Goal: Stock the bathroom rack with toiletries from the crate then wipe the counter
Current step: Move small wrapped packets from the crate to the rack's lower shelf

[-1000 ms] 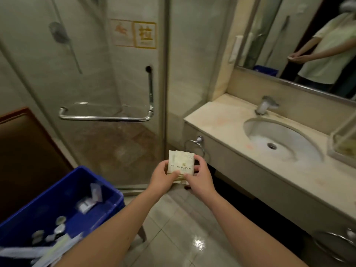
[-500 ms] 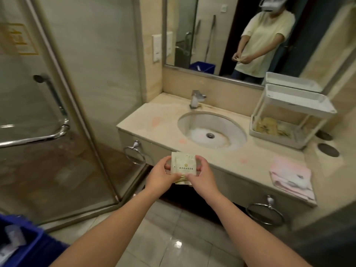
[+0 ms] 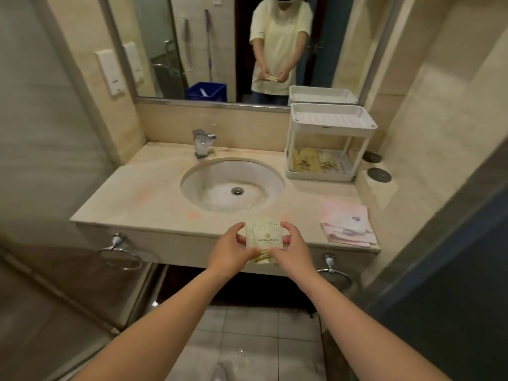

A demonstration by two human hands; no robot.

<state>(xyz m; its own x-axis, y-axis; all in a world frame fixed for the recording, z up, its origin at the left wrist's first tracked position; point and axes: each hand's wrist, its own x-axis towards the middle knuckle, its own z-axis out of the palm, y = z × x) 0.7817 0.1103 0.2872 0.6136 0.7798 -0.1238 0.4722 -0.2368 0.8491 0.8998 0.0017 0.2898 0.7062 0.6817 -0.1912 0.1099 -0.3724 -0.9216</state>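
Lower centre of the frame, our left hand pinches the left edge of a small stack of packets, thumb and fingers curled round it. Our right hand pinches the right edge likewise. The stack hangs between them over the counter's front edge; it is perhaps three packets, but blur hides the count. At the right stands the rack, with sachets in its bottom tier.
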